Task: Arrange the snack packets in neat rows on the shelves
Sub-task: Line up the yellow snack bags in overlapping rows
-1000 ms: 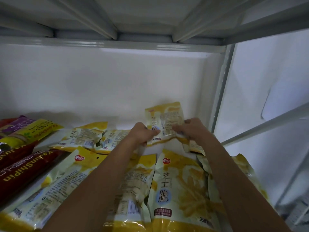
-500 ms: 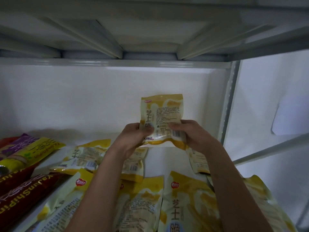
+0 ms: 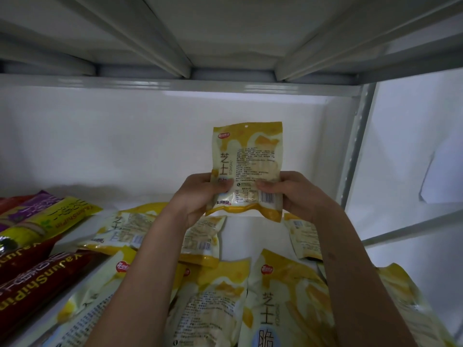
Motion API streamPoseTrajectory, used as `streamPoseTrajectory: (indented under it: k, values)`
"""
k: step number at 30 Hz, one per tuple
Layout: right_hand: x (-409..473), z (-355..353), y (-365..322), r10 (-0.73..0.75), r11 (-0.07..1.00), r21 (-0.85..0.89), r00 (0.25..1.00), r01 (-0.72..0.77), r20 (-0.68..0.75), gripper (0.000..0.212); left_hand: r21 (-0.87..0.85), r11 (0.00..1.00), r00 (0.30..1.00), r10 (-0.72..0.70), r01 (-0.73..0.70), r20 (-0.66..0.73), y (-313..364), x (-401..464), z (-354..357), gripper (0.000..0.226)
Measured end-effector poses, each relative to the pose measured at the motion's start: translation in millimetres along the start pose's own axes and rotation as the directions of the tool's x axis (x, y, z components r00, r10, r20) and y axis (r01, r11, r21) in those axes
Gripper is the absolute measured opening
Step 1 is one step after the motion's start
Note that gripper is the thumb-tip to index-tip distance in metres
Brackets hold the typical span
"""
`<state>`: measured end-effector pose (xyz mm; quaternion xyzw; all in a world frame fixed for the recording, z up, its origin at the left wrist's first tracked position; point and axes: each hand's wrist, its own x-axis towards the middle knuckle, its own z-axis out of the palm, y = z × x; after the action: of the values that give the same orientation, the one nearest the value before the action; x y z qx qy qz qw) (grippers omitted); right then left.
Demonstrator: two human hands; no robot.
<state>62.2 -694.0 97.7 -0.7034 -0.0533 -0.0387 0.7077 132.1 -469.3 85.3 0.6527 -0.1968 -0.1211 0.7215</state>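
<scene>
One yellow and white snack packet (image 3: 246,169) stands upright in the air, above the white shelf (image 3: 246,236). Its back side faces us, with small print and a barcode near the bottom right. The top edge has a small round hole. The left hand (image 3: 198,196) grips its lower left side and the right hand (image 3: 292,194) grips its lower right side.

More yellow packets lie flat on the shelf below. Two (image 3: 125,229) lie near the back, under the left arm. One (image 3: 304,236) lies at the back right. Bigger-looking ones lie near the front; one (image 3: 283,301) shows its front with large blue letters.
</scene>
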Motion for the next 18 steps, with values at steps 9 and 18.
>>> streamPoseTrajectory:
  k: [9,18]
  values:
    - [-0.9,-3.7,-2.6,-0.067,0.994,-0.089,0.991,0.057,-0.112,0.027,0.013,1.0,0.997,0.004,-0.005,0.079,5.7,-6.1,5.1,0.034]
    - [-4.2,1.1,-7.1,-0.062,0.996,-0.067,0.994,0.056,-0.089,0.028,-0.029,0.999,0.999,0.017,-0.016,0.05,4.8,-7.3,4.5,0.033]
